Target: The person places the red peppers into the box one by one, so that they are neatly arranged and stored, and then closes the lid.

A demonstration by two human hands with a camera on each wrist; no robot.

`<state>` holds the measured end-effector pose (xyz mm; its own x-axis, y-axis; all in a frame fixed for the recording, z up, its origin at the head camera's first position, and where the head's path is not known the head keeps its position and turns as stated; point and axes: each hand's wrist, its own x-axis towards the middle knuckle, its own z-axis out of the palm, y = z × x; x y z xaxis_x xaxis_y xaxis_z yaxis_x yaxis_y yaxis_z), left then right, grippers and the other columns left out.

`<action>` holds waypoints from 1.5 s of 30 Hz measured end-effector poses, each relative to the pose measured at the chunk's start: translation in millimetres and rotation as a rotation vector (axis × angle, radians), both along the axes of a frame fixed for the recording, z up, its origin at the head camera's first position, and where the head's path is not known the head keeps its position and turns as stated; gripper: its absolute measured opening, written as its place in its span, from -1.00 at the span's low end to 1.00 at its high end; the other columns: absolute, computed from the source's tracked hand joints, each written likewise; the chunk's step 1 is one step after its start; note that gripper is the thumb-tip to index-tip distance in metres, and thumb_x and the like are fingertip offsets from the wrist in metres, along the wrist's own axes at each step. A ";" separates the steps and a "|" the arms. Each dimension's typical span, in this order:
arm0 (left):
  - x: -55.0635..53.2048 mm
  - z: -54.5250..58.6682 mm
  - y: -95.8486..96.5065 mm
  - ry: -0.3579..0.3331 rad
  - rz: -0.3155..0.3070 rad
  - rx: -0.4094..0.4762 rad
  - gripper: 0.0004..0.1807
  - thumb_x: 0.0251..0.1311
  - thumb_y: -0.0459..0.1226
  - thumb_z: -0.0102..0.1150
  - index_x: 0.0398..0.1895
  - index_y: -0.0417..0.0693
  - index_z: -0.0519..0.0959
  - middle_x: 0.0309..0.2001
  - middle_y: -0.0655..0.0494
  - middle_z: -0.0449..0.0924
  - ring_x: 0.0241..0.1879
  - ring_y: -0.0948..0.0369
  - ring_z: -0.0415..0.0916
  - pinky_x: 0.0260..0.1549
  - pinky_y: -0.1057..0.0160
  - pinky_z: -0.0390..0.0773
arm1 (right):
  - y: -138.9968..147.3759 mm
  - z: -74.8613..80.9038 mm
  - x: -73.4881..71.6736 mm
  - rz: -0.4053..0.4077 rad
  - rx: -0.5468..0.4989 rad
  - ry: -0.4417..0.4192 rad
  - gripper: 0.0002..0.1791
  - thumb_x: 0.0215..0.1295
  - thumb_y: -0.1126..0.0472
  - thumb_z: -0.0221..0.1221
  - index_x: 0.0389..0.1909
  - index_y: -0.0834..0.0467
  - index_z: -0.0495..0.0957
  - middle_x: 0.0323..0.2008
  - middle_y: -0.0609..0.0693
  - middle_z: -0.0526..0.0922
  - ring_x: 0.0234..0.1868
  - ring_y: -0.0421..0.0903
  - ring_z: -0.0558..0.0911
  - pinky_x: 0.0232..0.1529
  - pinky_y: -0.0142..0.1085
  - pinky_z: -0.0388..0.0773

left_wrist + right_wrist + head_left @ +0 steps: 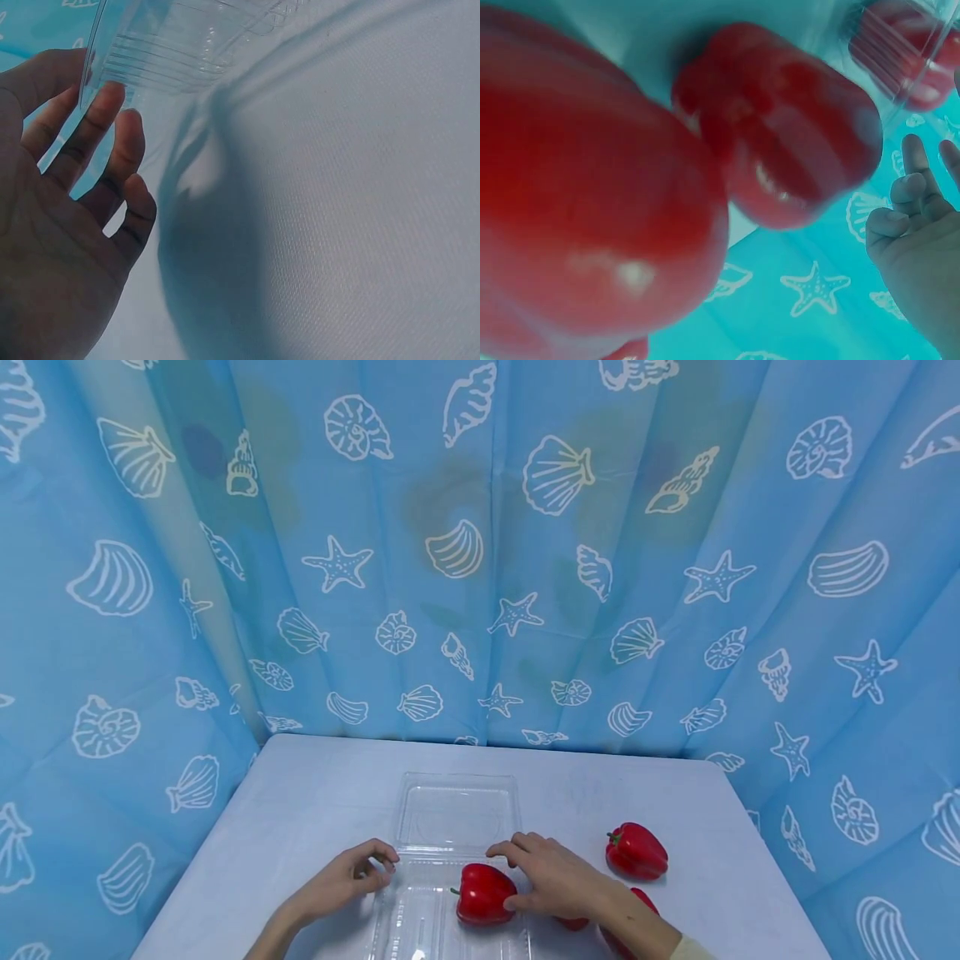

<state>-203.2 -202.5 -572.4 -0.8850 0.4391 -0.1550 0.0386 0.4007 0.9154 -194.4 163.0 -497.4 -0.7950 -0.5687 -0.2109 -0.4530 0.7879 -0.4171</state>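
A clear plastic container point(420, 906) lies at the front middle of the table, its lid point(457, 814) folded back. Inside it sits a red bell pepper point(482, 895), its green stem pointing left. My left hand point(337, 887) is at the container's left rim, thumb and a fingertip holding the edge; in the left wrist view its other fingers point(129, 142) are loosely bent. Over the right rim reaches my right hand point(551, 877), fingers spread and relaxed, its thumb beside the pepper. The right wrist view shows that pepper point(900, 52) through the container wall, apart from the fingers.
Right of the container lies another red pepper point(636, 852). More peppers point(573, 924) are partly hidden beneath my right arm; one big pepper point(592, 202) fills the left of the right wrist view. A blue shell-patterned curtain point(480, 568) hangs behind the white table point(315, 793).
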 end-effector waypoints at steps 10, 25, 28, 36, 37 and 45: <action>0.0 0.2 0.1 0.034 -0.018 -0.031 -0.67 0.31 -0.16 0.25 0.08 -0.07 0.54 0.00 0.03 0.61 -0.19 0.16 0.59 -0.24 0.19 0.48 | 29.9 10.9 -3.8 -0.106 -0.038 -0.003 -0.10 -0.19 -0.12 0.59 0.27 -0.31 0.40 0.00 -0.15 0.54 -0.03 -0.15 0.55 -0.28 -0.23 0.69; 1.1 5.6 2.0 0.002 -0.005 -0.018 -0.66 0.30 -0.19 0.26 0.08 -0.09 0.54 0.03 0.02 0.60 -0.16 0.11 0.56 -0.22 0.12 0.46 | 66.9 5.7 -11.6 -0.270 0.089 -0.046 -0.05 -0.40 -0.13 0.66 0.17 -0.22 0.47 -0.02 -0.11 0.57 -0.02 -0.07 0.56 -0.36 -0.11 0.69; 0.7 4.3 1.6 0.003 -0.007 -0.018 -0.66 0.31 -0.18 0.26 0.08 -0.09 0.54 0.03 0.03 0.60 -0.16 0.12 0.56 -0.23 0.13 0.46 | 70.1 3.8 -13.7 -0.284 0.092 -0.086 -0.05 -0.40 -0.14 0.65 0.17 -0.21 0.46 -0.05 -0.11 0.58 -0.07 -0.09 0.57 -0.38 -0.14 0.69; 0.9 3.5 -0.3 0.007 -0.017 -0.001 -0.66 0.33 -0.19 0.24 0.10 -0.10 0.53 0.03 0.01 0.60 -0.17 0.11 0.57 -0.23 0.15 0.46 | 74.1 -0.6 -15.3 -0.286 0.062 -0.201 -0.04 -0.39 -0.14 0.65 0.18 -0.17 0.44 -0.17 -0.12 0.61 -0.20 -0.12 0.59 -0.41 -0.17 0.68; 0.9 3.6 -0.4 0.008 -0.018 0.000 -0.66 0.33 -0.19 0.24 0.10 -0.09 0.53 0.03 0.01 0.60 -0.16 0.11 0.57 -0.23 0.16 0.46 | 74.5 -1.1 -15.0 -0.282 0.056 -0.207 -0.05 -0.38 -0.13 0.65 0.18 -0.16 0.44 -0.17 -0.12 0.61 -0.20 -0.11 0.59 -0.41 -0.17 0.68; 0.7 3.7 -0.4 0.010 -0.022 0.003 -0.67 0.34 -0.18 0.23 0.10 -0.09 0.54 0.04 0.00 0.60 -0.16 0.11 0.56 -0.23 0.17 0.46 | 75.8 -3.2 -14.3 -0.268 0.038 -0.226 -0.09 -0.37 -0.13 0.64 0.14 -0.15 0.46 -0.14 -0.12 0.61 -0.18 -0.10 0.59 -0.42 -0.17 0.67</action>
<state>-202.5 -203.0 -568.6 -0.8765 0.4590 -0.1451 0.0564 0.3973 0.9159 -208.7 238.9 -500.6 -0.8460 -0.3343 -0.4154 -0.1272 0.8831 -0.4515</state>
